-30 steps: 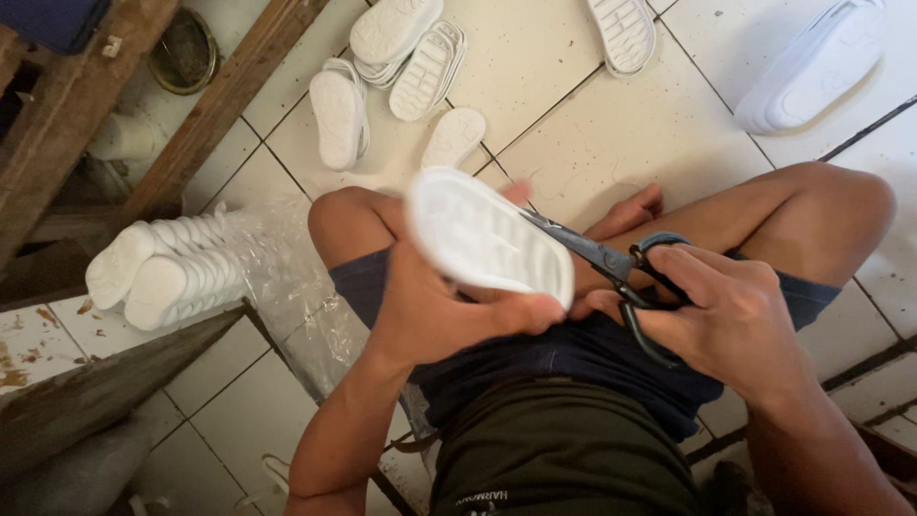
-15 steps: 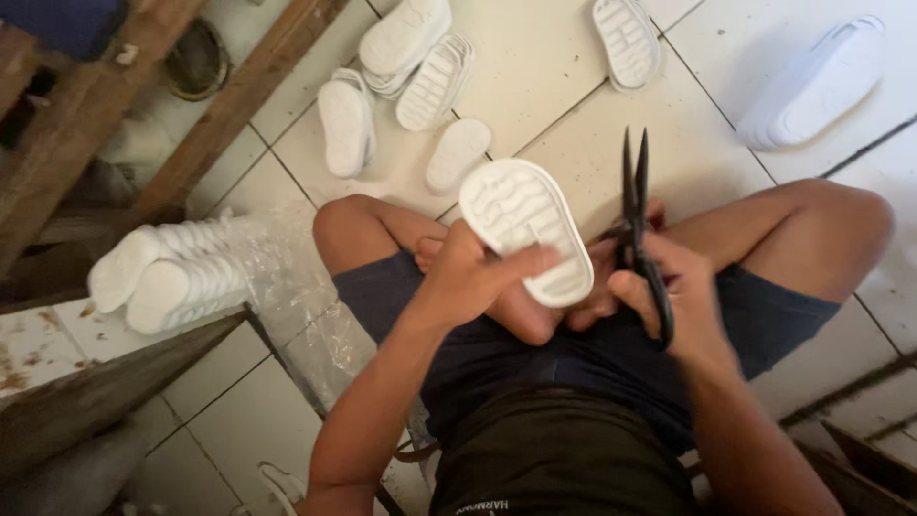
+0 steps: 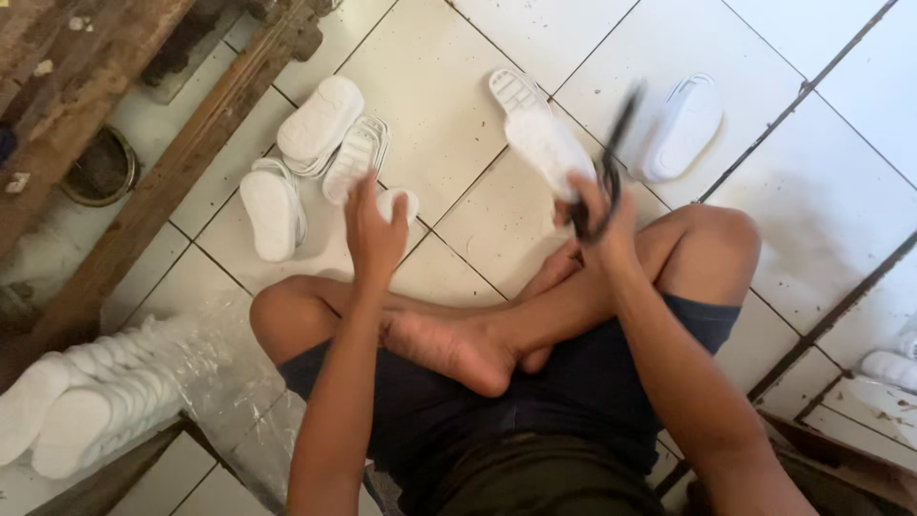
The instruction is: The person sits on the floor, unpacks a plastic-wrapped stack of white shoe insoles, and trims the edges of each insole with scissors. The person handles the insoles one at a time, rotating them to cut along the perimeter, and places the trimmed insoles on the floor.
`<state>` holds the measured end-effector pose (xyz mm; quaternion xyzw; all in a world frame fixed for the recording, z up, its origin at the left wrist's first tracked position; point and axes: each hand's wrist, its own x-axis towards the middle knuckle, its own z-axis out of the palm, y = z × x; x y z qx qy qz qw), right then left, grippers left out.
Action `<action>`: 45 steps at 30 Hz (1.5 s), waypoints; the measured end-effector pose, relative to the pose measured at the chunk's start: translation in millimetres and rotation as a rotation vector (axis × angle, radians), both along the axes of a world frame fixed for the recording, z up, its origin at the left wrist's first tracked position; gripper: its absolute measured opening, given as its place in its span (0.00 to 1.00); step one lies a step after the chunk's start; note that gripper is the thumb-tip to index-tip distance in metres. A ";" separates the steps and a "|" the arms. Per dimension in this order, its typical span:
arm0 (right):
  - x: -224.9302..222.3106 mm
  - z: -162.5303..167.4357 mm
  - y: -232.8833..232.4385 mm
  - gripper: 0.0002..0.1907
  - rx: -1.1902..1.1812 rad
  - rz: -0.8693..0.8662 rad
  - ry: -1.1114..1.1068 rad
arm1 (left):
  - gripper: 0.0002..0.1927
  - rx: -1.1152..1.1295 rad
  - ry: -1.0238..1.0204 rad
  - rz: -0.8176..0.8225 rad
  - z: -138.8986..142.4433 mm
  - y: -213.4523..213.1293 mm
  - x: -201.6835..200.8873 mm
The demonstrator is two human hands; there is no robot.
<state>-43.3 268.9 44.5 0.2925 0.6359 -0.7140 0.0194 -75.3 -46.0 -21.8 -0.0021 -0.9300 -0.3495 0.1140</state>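
Note:
My right hand (image 3: pixel 594 212) is raised over my right knee, shut on dark scissors (image 3: pixel 616 143) that are blurred and point away from me. A white shoe sole (image 3: pixel 546 145) sits at that hand's fingertips; whether it is held or lies on the tiles I cannot tell. My left hand (image 3: pixel 374 229) is stretched forward with its fingers apart and holds nothing. It hovers just over a small white sole (image 3: pixel 392 201) on the floor. I sit cross-legged on white tiles.
A heap of white soles (image 3: pixel 315 158) lies ahead on the left, with a ribbed sole (image 3: pixel 514 90) and a larger one (image 3: pixel 683 124) further right. Stacked soles in clear plastic (image 3: pixel 86 401) lie at my left. A wooden frame (image 3: pixel 162 182) runs along the left.
My left hand has let go of the white sole and reached forward to the floor. My right hand has swung forward with the scissors, and the sole now lies at its fingertips.

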 end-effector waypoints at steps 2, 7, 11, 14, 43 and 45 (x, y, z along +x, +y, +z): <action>-27.7 -8.2 -2.8 0.19 -0.102 0.020 0.142 | 0.30 -0.231 0.010 0.061 -12.7 -5.2 -25.4; -15.2 -28.0 -12.4 0.19 -0.082 0.090 0.006 | 0.25 -0.436 -0.126 0.209 -26.6 -10.7 -54.9; 15.0 -36.4 -15.5 0.19 -0.047 0.262 -0.008 | 0.31 -0.394 0.080 0.207 -23.5 -14.8 -57.1; 25.9 -36.0 -25.8 0.17 -0.036 0.300 -0.029 | 0.22 -0.067 -0.009 0.191 -8.4 -3.6 -44.6; 120.3 144.6 -19.3 0.26 0.778 0.698 0.448 | 0.29 1.522 0.043 -0.324 229.2 44.9 121.0; 121.1 145.1 -21.8 0.23 0.790 0.692 0.430 | 0.27 1.436 0.071 -0.336 228.2 51.3 124.4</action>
